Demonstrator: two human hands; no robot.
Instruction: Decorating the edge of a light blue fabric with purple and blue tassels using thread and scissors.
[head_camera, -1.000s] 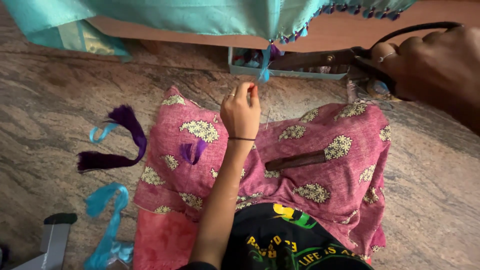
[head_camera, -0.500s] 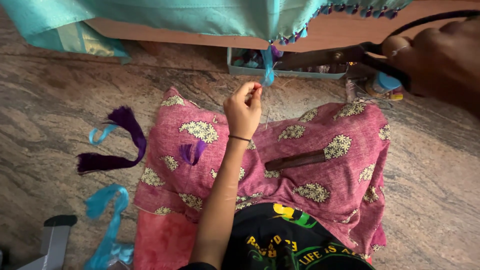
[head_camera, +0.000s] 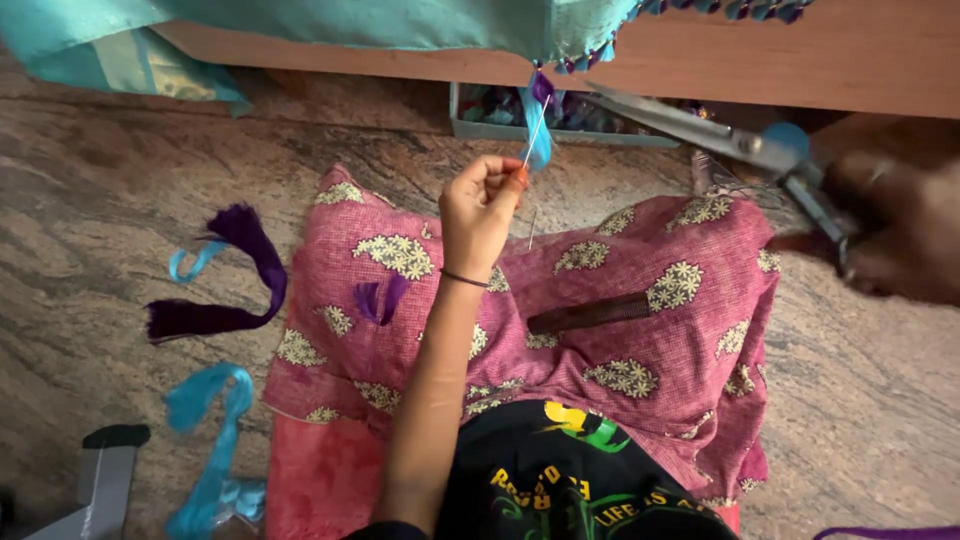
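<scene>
A thin pale thread is being pinched between the closed fingers of the left hand, which is being held up above the pink patterned cloth. The thread is being drawn taut, slanting up from the fingertips to a small purple and turquoise tassel that is hanging from the beaded edge of the turquoise fabric draped over the wooden ledge. A pair of scissors with a blue pivot is being gripped by the right hand, whose fingers are being kept closed about the handles; the hand is blurred, so how the handles are being held cannot be told. The blades are being pointed leftward toward the tassel, with the tips near it but apart, and whether they are parted cannot be told.

The pink cloth is being spread over the lap and the stone floor. A short purple thread tuft and a dark comb are being carried on it. A purple thread bundle and turquoise thread strands are lying on the floor to the left, well apart from the hands. A grey tray is being kept under the ledge, just behind the tassel.
</scene>
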